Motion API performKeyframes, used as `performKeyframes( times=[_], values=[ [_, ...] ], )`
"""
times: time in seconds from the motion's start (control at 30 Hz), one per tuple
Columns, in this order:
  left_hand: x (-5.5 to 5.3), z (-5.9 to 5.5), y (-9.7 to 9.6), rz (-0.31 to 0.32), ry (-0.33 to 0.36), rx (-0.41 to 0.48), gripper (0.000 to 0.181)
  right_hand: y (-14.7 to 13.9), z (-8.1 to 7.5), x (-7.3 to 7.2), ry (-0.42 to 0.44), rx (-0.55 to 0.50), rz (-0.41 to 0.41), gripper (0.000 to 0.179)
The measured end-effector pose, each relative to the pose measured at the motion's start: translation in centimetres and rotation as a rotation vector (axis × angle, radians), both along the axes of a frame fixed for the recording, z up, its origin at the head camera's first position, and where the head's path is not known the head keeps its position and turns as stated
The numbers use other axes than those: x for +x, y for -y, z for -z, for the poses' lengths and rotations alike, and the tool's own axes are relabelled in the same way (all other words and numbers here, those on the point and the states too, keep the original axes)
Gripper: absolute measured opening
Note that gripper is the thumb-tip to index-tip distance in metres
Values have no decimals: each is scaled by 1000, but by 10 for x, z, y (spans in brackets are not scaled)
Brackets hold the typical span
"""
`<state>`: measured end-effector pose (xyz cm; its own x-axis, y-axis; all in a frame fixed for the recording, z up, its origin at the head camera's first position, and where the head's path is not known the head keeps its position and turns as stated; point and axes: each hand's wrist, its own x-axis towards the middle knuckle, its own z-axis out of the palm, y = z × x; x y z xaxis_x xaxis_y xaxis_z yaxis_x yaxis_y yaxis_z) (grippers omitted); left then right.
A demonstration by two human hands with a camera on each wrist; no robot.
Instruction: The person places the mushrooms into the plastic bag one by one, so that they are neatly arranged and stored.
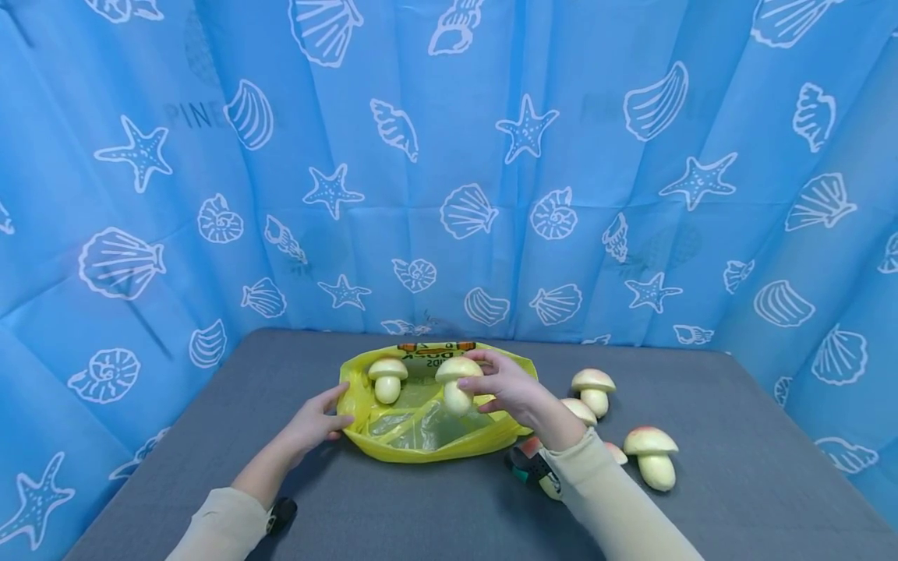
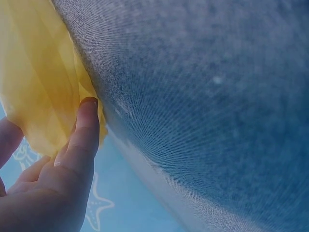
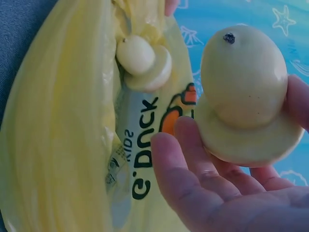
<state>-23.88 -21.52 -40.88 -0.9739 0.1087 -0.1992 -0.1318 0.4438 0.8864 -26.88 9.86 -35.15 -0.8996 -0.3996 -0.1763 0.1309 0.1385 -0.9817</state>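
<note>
Right fingers [image 3: 198, 154] round smooth domed mushroom [image 3: 244, 77]

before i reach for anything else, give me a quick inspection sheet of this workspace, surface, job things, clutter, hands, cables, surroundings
Surface: dark grey table.
Bag: yellow plastic bag, mouth open, one mushroom inside.
Held item: a second mushroom, cap up, over the bag's opening.
Remaining items: several loose mushrooms right of the bag, some partly hidden by the right arm.
Clutter: nothing seen.
Left hand: holds the bag's left edge.
Right hand: grips the second mushroom between thumb and fingers.
Cables: nothing seen.
Surroundings: blue curtain with white shells and starfish behind the table.
</note>
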Motion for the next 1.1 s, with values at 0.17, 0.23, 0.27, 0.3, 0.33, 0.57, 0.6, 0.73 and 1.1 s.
performKeyframes(
  times=[0.17, 0.23, 0.27, 0.3, 0.33, 0.57, 0.6, 0.73, 1.1],
  values=[
    [-1, 2, 1, 1, -6, -8, 65, 11, 5, 3, 9, 15, 29, 51],
    [-2, 2, 0, -4, -6, -5, 65, 16, 8, 4, 18, 18, 44, 50],
    [-2, 2, 0, -5, -6, -3, 65, 18, 9, 4, 23, 20, 52, 49],
    [-1, 2, 0, 0, -6, -2, 65, 20, 10, 4, 27, 20, 59, 48],
    [-2, 2, 0, 2, -5, -1, 65, 22, 11, 4, 29, 18, 64, 47],
    [0, 1, 0, 0, 3, 3, 65, 33, 14, 7, 31, -13, 83, 44],
    [0, 1, 1, -5, 5, 3, 65, 35, 15, 8, 34, -14, 83, 45],
    [0, 2, 1, -7, 3, 6, 65, 40, 17, 11, 25, 18, 75, 47],
    [0, 2, 1, -5, 7, 10, 65, 56, 28, 14, 28, 69, 91, 51]
  ],
)
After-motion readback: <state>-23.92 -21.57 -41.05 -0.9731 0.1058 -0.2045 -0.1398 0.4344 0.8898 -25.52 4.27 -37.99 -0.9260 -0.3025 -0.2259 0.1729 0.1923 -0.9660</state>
